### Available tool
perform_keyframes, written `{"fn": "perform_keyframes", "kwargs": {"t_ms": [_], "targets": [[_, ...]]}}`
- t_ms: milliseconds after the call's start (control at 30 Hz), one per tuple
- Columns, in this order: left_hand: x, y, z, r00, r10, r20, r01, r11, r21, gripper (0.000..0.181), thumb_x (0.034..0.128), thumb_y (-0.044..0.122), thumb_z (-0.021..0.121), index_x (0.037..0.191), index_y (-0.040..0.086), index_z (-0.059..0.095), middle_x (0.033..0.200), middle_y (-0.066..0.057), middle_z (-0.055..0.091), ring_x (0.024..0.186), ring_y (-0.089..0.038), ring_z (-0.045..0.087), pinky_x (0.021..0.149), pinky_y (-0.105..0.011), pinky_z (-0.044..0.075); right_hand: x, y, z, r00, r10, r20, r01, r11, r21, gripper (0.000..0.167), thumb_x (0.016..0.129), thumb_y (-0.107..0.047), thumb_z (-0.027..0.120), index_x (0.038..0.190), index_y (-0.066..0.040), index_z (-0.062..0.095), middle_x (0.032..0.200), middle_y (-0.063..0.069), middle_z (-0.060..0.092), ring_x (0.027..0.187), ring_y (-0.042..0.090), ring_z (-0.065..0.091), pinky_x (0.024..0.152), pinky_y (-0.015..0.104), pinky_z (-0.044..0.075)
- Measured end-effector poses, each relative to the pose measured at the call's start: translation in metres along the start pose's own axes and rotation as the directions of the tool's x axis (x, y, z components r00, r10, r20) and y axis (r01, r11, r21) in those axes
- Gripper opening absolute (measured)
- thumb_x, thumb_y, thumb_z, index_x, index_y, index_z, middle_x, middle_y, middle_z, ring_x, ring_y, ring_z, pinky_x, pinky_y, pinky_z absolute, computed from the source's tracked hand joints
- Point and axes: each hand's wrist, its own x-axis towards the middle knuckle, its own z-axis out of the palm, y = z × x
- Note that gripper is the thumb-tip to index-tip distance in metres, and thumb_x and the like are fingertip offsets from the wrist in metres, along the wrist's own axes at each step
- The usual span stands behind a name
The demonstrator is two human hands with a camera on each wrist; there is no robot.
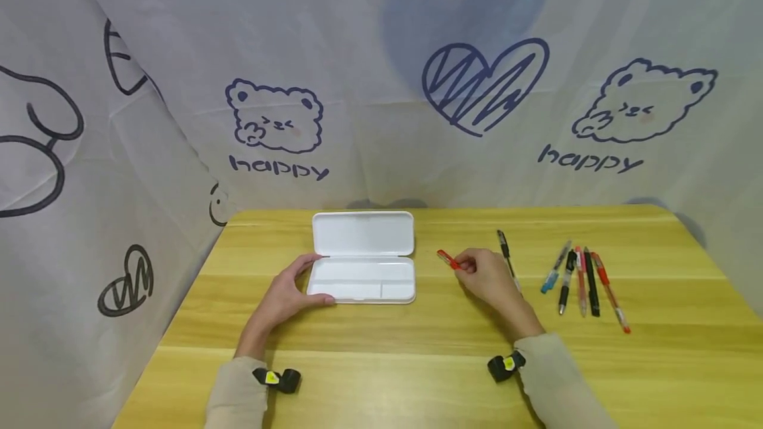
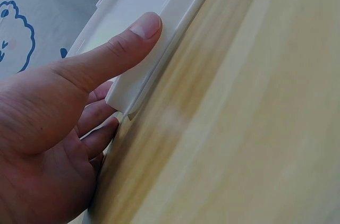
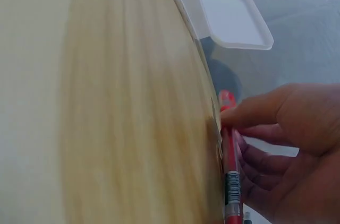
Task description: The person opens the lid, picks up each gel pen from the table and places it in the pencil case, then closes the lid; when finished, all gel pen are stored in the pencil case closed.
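A white pencil case [image 1: 346, 271] lies on the table with its lid [image 1: 362, 234] raised at the back; the compartments in its base look bare. My left hand [image 1: 285, 293] grips its left end, thumb [image 2: 143, 27] over the front rim and fingers round the side. To the right of the case, my right hand [image 1: 490, 277] pinches a red pen [image 3: 231, 165] between thumb and fingers, one end pointing left toward the case. In the head view most of that pen is hidden by the hand. A black pen [image 1: 504, 243] lies just beyond the right hand, partly covered by it.
Several pens lie loosely side by side at the right, among them a blue-ended pen [image 1: 550, 281], a black pen [image 1: 591, 286] and a red-capped pen [image 1: 602, 271]. Behind the wooden table [image 1: 381, 376] hangs a printed curtain [image 1: 369, 131].
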Motion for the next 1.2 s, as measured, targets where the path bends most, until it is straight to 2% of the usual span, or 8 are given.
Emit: {"fn": "perform_keyframes", "kwargs": {"t_ms": [267, 367, 467, 567, 767, 933, 1067, 1200], "targets": [[0.001, -0.002, 0.001, 1.000, 0.008, -0.007, -0.008, 1.000, -0.013, 0.088, 0.0697, 0.034, 0.097, 0.145, 0.018, 0.053, 0.154, -0.011, 0.050, 0.149, -0.030, 0.034, 0.123, -0.054, 0.021, 0.002, 0.000, -0.009, 1.000, -0.005, -0.027, 0.009, 0.987, 0.158, 0.023, 0.103, -0.008, 0.059, 0.124, -0.003, 0.067, 0.097, 0.016, 0.070, 0.074, 0.022, 0.065, 0.056, 0.031, 0.049], [0.001, -0.001, 0.001, 1.000, 0.011, -0.005, -0.011, 1.000, -0.012, 0.089, 0.0697, 0.034, 0.097, 0.145, 0.018, 0.052, 0.154, -0.011, 0.050, 0.148, -0.030, 0.035, 0.123, -0.053, 0.022, 0.003, 0.000, -0.012, 1.000, 0.003, -0.005, -0.001, 0.973, 0.230, 0.027, 0.104, -0.006, 0.057, 0.129, -0.002, 0.066, 0.105, 0.020, 0.068, 0.080, 0.025, 0.063, 0.058, 0.028, 0.048], [0.001, 0.000, 0.000, 1.000, 0.008, -0.004, -0.008, 1.000, -0.009, 0.089, 0.0696, 0.035, 0.097, 0.145, 0.018, 0.052, 0.154, -0.011, 0.050, 0.149, -0.030, 0.035, 0.123, -0.053, 0.022, 0.004, -0.003, -0.015, 0.999, -0.017, 0.037, 0.003, 0.936, 0.352, 0.031, 0.103, 0.000, 0.055, 0.132, 0.006, 0.063, 0.112, 0.026, 0.066, 0.086, 0.031, 0.065, 0.065, 0.030, 0.055], [0.000, 0.001, 0.000, 1.000, 0.006, -0.003, -0.006, 1.000, -0.014, 0.089, 0.0697, 0.034, 0.097, 0.145, 0.017, 0.052, 0.154, -0.012, 0.050, 0.149, -0.030, 0.034, 0.123, -0.053, 0.022, 0.004, -0.009, -0.014, 0.998, -0.023, 0.052, -0.003, 0.892, 0.452, 0.028, 0.102, 0.001, 0.057, 0.128, 0.010, 0.063, 0.109, 0.031, 0.066, 0.084, 0.037, 0.067, 0.066, 0.033, 0.059], [0.000, 0.001, -0.001, 1.000, 0.007, -0.002, -0.007, 1.000, -0.016, 0.089, 0.0701, 0.034, 0.097, 0.145, 0.017, 0.052, 0.153, -0.012, 0.050, 0.149, -0.030, 0.035, 0.123, -0.053, 0.023, 0.003, -0.016, -0.005, 0.997, -0.074, 0.036, 0.052, 0.905, 0.421, 0.025, 0.100, 0.000, 0.063, 0.123, 0.007, 0.067, 0.102, 0.026, 0.068, 0.077, 0.030, 0.066, 0.059, 0.023, 0.051], [0.001, 0.002, -0.001, 1.000, 0.010, -0.001, -0.010, 1.000, -0.012, 0.089, 0.0698, 0.033, 0.097, 0.145, 0.017, 0.052, 0.154, -0.012, 0.050, 0.149, -0.030, 0.034, 0.122, -0.053, 0.024, 0.002, -0.025, 0.003, 0.993, -0.107, 0.054, 0.071, 0.889, 0.452, 0.029, 0.095, 0.007, 0.065, 0.123, 0.006, 0.070, 0.108, 0.028, 0.069, 0.082, 0.033, 0.067, 0.067, 0.024, 0.056], [0.001, 0.001, -0.001, 1.000, 0.012, -0.001, -0.012, 1.000, -0.008, 0.089, 0.0700, 0.034, 0.097, 0.145, 0.017, 0.052, 0.154, -0.012, 0.050, 0.149, -0.031, 0.034, 0.123, -0.054, 0.023, 0.004, -0.033, 0.012, 0.997, -0.077, 0.015, 0.061, 0.886, 0.459, 0.022, 0.095, 0.003, 0.069, 0.116, 0.004, 0.074, 0.109, 0.026, 0.072, 0.082, 0.032, 0.069, 0.065, 0.023, 0.057], [0.001, 0.000, -0.001, 1.000, 0.012, -0.002, -0.012, 1.000, -0.009, 0.089, 0.0702, 0.034, 0.097, 0.145, 0.017, 0.052, 0.153, -0.012, 0.051, 0.148, -0.030, 0.035, 0.123, -0.054, 0.021, 0.007, -0.041, 0.020, 0.994, -0.108, 0.001, 0.095, 0.880, 0.465, 0.021, 0.094, 0.005, 0.068, 0.114, 0.004, 0.075, 0.109, 0.023, 0.073, 0.088, 0.028, 0.069, 0.073, 0.022, 0.057]]}}
